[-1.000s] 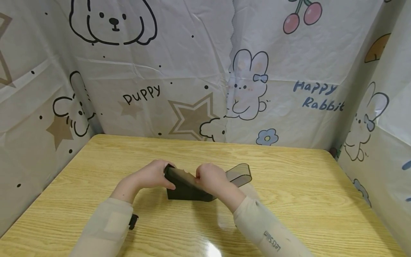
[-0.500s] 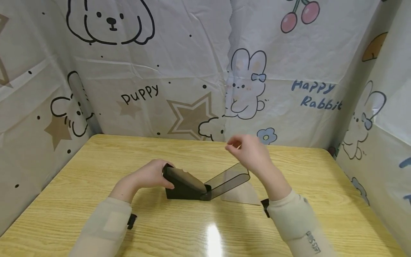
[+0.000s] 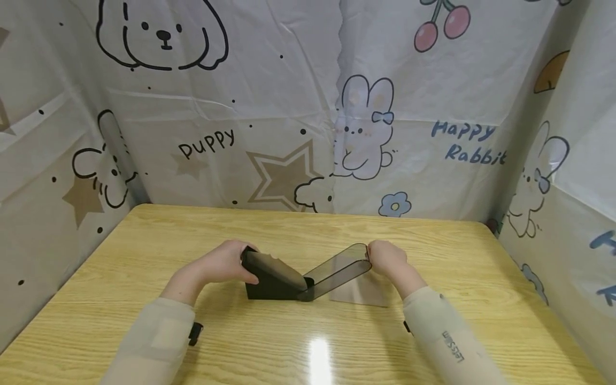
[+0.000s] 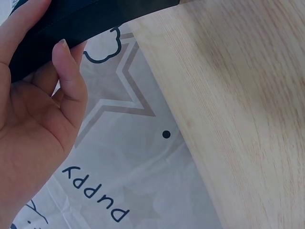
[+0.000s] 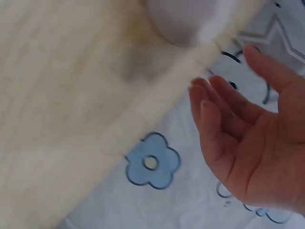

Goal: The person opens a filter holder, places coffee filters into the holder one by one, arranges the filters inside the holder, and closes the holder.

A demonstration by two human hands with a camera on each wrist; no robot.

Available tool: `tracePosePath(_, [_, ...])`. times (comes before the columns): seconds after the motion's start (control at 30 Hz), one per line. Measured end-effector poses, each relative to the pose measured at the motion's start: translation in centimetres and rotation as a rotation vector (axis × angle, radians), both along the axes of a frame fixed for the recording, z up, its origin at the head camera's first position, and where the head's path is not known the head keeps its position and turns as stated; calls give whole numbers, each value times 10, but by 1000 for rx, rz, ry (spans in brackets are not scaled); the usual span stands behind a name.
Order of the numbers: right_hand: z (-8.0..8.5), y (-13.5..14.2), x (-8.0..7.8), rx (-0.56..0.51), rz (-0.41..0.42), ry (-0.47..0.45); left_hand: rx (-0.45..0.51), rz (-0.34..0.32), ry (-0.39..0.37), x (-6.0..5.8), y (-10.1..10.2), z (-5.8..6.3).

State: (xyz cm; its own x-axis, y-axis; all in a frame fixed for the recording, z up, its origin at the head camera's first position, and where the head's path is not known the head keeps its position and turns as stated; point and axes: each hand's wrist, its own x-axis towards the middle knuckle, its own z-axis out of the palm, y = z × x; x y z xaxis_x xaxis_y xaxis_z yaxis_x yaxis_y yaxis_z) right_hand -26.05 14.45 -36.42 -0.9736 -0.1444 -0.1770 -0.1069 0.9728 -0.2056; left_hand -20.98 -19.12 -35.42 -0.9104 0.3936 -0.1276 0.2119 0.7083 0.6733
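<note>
In the head view my left hand [image 3: 229,262] grips the back end of a black box [image 3: 271,283], thumb on the near side. The left wrist view shows its fingers [image 4: 71,83] curled round the dark box [image 4: 90,24]. Pale brown papers [image 3: 279,267], like coffee filters, stand in the box. Its smoky see-through lid [image 3: 339,275] is swung out to the right. My right hand [image 3: 386,262] is at the lid's far end; contact is unclear. In the right wrist view this hand [image 5: 252,138] has loosely bent fingers, nothing between them, beside the blurred lid [image 5: 186,19].
A pale brown sheet [image 3: 358,294], filter-like, lies on the wooden table [image 3: 269,347] below the lid. Printed cloth [image 3: 269,107] hangs behind the table and at both sides.
My right hand has left the papers in the box, risen to the right above the lid, and come down to the lid's far end. My left hand keeps its grip on the box.
</note>
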Motion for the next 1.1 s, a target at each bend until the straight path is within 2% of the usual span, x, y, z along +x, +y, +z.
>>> tracePosePath(0.13, [-21, 0, -2, -12, 11, -73, -2, -5, 7, 0, -1, -1])
tracePosePath(0.27, [-27, 3, -7, -70, 10, -92, -6, -2, 5, 0, -2, 0])
tracePosePath(0.43, [-29, 7, -11, -114, -9, -80, -3, -2, -1, 0, -1, 0])
tracePosePath(0.6, [-28, 8, -10, -114, -26, -56, 0, 4, -14, -1, -2, -1])
tracePosePath(0.9, [-20, 9, -10, -88, -34, -75, -18, 5, -9, 1, 0, 0])
tracePosePath(1.1, [-13, 14, -8, -107, -50, -44, -32, 16, -13, 2, 1, 2])
